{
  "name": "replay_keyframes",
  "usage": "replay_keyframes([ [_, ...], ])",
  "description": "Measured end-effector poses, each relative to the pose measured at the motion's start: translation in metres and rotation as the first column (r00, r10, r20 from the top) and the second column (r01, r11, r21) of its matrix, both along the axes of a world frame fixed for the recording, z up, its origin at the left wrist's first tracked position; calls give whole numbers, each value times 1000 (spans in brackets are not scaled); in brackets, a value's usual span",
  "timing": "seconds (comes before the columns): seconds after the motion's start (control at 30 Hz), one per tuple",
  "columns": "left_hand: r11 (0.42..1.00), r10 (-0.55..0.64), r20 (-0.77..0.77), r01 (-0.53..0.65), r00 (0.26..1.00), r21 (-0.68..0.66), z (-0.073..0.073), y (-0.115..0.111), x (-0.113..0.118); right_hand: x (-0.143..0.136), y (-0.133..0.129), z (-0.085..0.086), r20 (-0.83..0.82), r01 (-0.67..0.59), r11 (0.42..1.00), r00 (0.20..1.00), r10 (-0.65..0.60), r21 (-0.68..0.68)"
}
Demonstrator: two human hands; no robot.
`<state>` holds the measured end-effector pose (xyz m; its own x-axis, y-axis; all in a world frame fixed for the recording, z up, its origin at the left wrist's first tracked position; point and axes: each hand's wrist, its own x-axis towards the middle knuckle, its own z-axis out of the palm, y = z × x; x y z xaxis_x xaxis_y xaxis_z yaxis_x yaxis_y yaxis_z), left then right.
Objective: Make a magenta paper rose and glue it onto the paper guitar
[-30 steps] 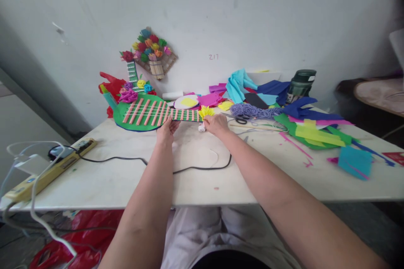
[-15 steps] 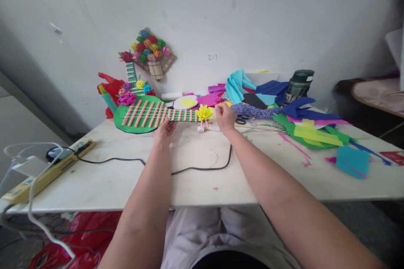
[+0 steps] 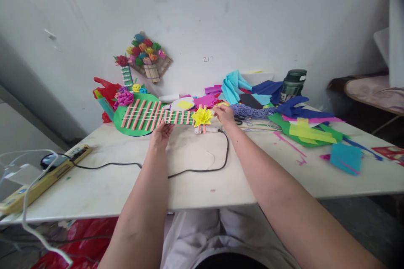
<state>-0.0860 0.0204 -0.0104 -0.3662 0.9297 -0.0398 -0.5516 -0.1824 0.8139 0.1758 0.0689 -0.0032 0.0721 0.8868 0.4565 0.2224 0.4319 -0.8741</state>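
Note:
A flat paper guitar (image 3: 142, 115) has a green body and neck, pink crosswise strips and pale strings. My left hand (image 3: 162, 133) is closed on the lower edge of its neck, close to the body. At the neck's right end is a yellow paper flower (image 3: 202, 116), with short pink pegs showing around it. Just right of the flower, my right hand (image 3: 224, 115) is closed in a pinch; what its fingertips hold, if anything, is too small to make out. Beneath the flower lies a white corded tool (image 3: 208, 129), partly hidden.
Behind my right hand are purple yarn (image 3: 254, 110), a dark bottle (image 3: 293, 85) and coloured paper scraps (image 3: 311, 132). A black cord (image 3: 202, 170) crosses the table from a yellow power strip (image 3: 47, 180). Another flowered paper guitar (image 3: 126, 76) stands against the wall.
The guitar's flowered end has tilted slightly, and the flower now faces me more fully. Both hands stay at about the same places on it. The whole view has shifted a little.

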Motion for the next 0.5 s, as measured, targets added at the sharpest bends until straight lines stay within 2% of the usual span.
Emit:
replay_keyframes([
  [0.07,1000,-15,-4,15,1000,6,0,-1,0,1,-4,4,-144,-61,997,988,55,-41],
  [0.17,999,-31,2,31,1000,16,2,-2,-1,2,-11,8,-222,-212,976,955,196,-50],
  [0.5,996,-81,-27,81,996,21,1,-3,-1,11,-16,15,-160,-344,938,929,333,-44],
])
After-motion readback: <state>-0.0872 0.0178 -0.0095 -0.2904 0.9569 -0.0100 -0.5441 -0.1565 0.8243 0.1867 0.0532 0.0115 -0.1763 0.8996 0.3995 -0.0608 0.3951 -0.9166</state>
